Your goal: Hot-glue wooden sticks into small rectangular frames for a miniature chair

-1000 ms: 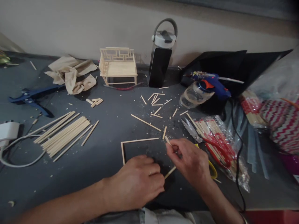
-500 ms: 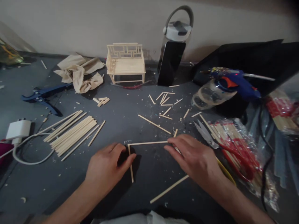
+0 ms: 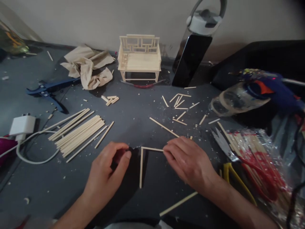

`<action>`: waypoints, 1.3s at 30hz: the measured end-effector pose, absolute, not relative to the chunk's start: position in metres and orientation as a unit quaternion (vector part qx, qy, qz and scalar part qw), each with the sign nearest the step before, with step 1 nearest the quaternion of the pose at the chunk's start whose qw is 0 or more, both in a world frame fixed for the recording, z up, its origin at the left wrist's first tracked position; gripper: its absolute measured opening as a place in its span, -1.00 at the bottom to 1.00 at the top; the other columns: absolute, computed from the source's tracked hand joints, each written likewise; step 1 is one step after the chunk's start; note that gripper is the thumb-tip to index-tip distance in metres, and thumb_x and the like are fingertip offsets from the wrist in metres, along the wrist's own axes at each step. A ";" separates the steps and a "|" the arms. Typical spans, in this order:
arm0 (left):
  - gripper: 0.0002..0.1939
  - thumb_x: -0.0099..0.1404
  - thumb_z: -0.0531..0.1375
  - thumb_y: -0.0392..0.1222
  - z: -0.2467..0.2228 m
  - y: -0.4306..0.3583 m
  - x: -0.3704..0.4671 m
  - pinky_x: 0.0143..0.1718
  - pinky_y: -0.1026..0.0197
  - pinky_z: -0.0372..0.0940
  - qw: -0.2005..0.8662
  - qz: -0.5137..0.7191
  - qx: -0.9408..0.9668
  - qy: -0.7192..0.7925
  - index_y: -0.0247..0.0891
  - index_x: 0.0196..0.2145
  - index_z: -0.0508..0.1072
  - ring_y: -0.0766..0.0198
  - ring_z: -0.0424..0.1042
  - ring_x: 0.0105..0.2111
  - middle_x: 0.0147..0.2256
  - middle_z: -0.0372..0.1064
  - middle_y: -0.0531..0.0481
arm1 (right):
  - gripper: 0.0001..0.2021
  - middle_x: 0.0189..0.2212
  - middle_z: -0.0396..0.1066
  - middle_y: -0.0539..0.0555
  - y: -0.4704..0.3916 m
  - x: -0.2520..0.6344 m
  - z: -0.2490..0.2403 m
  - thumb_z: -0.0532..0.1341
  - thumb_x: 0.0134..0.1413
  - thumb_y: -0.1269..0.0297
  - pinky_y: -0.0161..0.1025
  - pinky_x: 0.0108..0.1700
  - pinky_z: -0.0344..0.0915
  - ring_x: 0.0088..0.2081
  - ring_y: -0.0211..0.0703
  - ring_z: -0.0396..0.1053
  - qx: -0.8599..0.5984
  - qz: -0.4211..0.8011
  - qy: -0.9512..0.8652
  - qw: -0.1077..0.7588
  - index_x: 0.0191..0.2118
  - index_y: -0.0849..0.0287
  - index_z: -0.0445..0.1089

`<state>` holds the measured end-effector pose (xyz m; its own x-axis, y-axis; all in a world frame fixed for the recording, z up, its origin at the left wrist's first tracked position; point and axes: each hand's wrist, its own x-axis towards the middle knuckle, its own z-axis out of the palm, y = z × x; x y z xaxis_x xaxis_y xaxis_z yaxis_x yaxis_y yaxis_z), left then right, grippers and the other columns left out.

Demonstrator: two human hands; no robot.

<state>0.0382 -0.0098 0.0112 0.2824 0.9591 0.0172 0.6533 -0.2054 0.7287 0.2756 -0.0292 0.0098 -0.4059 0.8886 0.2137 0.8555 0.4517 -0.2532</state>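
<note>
Head view: your right hand [image 3: 188,159] pinches the L-shaped stick frame [image 3: 141,167] by one end.
It lies between your hands, low over or on the dark tabletop [image 3: 128,124]; your empty left hand [image 3: 107,171] is half-curled, thumb apart from fingers. Likely light and stiff but fragile at the joint: grip gently near the corner.
</note>
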 end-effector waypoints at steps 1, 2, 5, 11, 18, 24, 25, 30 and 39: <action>-0.84 0.31 0.13 -0.15 0.011 -0.012 0.039 -0.35 0.27 0.30 0.354 0.242 0.721 0.544 -0.16 -0.15 0.37 0.30 0.44 -0.35 -0.32 0.42 0.05 | -0.80 -0.45 0.38 0.07 -0.032 0.276 0.012 0.06 0.22 0.44 -0.20 -0.26 0.22 -0.34 -0.16 0.31 -0.523 0.046 -0.833 0.172 -0.39 0.19 0.37; -0.78 0.31 0.13 -0.15 0.012 -0.015 0.041 -0.29 0.25 0.33 0.396 0.241 0.704 0.538 -0.14 -0.08 0.36 0.29 0.46 -0.30 -0.26 0.45 0.04 | -0.82 -0.44 0.39 0.07 -0.035 0.277 0.014 0.07 0.22 0.43 -0.19 -0.25 0.22 -0.34 -0.15 0.32 -0.526 0.040 -0.830 0.181 -0.38 0.19 0.37; -0.67 0.30 0.15 -0.13 0.012 -0.021 0.048 -0.16 0.22 0.36 0.540 0.252 0.627 0.502 -0.11 0.02 0.35 0.25 0.49 -0.18 -0.15 0.49 0.00 | -0.86 -0.42 0.43 0.06 -0.043 0.279 0.019 0.11 0.20 0.43 -0.19 -0.26 0.21 -0.35 -0.15 0.35 -0.533 0.023 -0.823 0.195 -0.36 0.17 0.38; -0.78 0.30 0.18 -0.07 0.015 -0.016 0.062 -0.11 0.20 0.36 0.758 0.227 0.429 0.436 -0.17 -0.15 0.51 0.23 0.51 -0.20 -0.25 0.55 -0.03 | -0.87 -0.37 0.51 0.02 -0.053 0.287 0.017 0.11 0.19 0.44 -0.24 -0.22 0.24 -0.33 -0.23 0.43 -0.528 0.024 -0.817 0.229 -0.32 0.17 0.39; -0.77 0.27 0.22 -0.04 0.017 -0.003 0.072 -0.30 0.30 0.34 0.835 0.184 0.315 0.412 -0.28 -0.32 0.51 0.34 0.47 -0.38 -0.35 0.47 -0.01 | -0.87 -0.43 0.50 -0.02 -0.053 0.297 0.015 0.10 0.20 0.46 -0.20 -0.20 0.21 -0.40 -0.23 0.40 -0.519 0.056 -0.826 0.214 -0.32 0.18 0.37; -0.76 0.23 0.25 -0.04 0.014 0.004 0.079 -0.33 0.24 0.36 0.868 0.170 0.257 0.389 -0.30 -0.39 0.46 0.35 0.41 -0.47 -0.41 0.38 0.01 | -0.86 -0.37 0.52 0.04 -0.055 0.302 0.010 0.11 0.14 0.53 -0.15 -0.14 0.25 -0.32 -0.18 0.43 -0.499 0.035 -0.836 0.228 -0.24 0.20 0.35; -0.77 0.23 0.26 -0.06 0.013 0.004 0.080 -0.34 0.24 0.37 0.873 0.171 0.247 0.385 -0.31 -0.40 0.46 0.36 0.40 -0.48 -0.42 0.37 0.02 | -0.83 -0.37 0.52 0.04 -0.056 0.303 0.009 0.10 0.13 0.55 -0.14 -0.13 0.26 -0.31 -0.17 0.43 -0.497 0.032 -0.837 0.228 -0.24 0.20 0.36; -0.82 0.25 0.26 -0.14 0.007 0.005 0.080 -0.43 0.34 0.31 0.885 0.186 0.216 0.369 -0.32 -0.40 0.45 0.44 0.35 -0.52 -0.46 0.34 0.05 | -0.80 -0.36 0.51 0.07 -0.058 0.302 0.008 0.05 0.14 0.57 -0.12 -0.11 0.26 -0.29 -0.15 0.41 -0.483 0.026 -0.849 0.214 -0.22 0.21 0.36; -0.81 0.34 0.16 -0.14 0.003 0.006 0.076 -0.48 0.41 0.21 0.899 0.189 0.219 0.330 -0.33 -0.31 0.44 0.46 0.30 -0.49 -0.43 0.33 0.01 | -0.82 -0.38 0.46 0.08 -0.057 0.298 0.005 0.11 0.12 0.56 -0.13 -0.18 0.32 -0.29 -0.13 0.38 -0.502 0.081 -0.831 0.225 -0.17 0.24 0.31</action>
